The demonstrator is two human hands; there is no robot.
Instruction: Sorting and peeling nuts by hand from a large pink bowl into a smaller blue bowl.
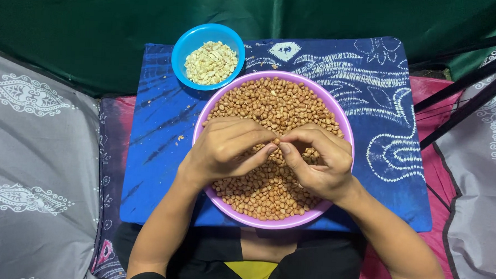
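Peanut (276,141) sat pinched between both thumbs & fingertips, dead centre over purple bowl (344,126) of brown nuts. Left hand (226,147) came in from 9 o'clock, right hand (319,158) from 3, both equally near, fingertips together, closed on it. Long axis too small to tell. Blue bowl (179,52) of pale skinned nuts lay at 11 o'clock, nearer left hand.
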